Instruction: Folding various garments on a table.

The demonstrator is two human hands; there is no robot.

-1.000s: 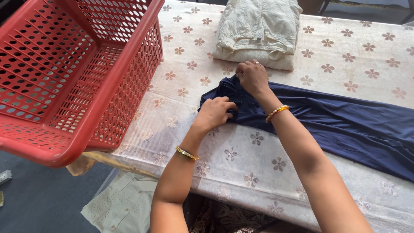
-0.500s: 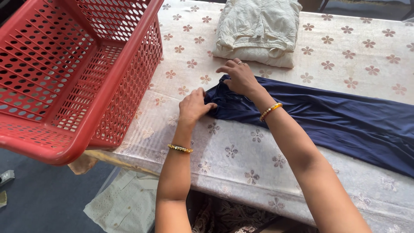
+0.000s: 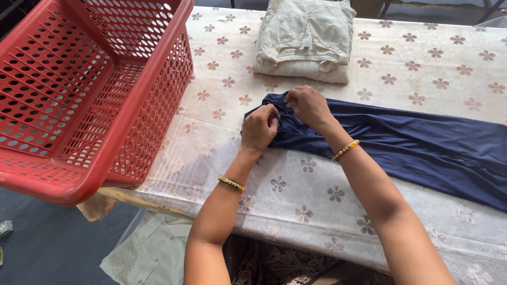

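While the basket fills the frame's upper left, both hands pinch the cloth at centre.
Left hand and right hand are closed on its bunched end; a slip could slide it off the table's lower edge. Open room lies right of the cream stack.

Place: you are looking at a home laundry-folding spot.
Table: its plastic cover with a flower print is typical of a household.
Basket: a red perforated laundry basket sits at your left.
Clothes: a folded cream garment and a navy garment lie on the table.
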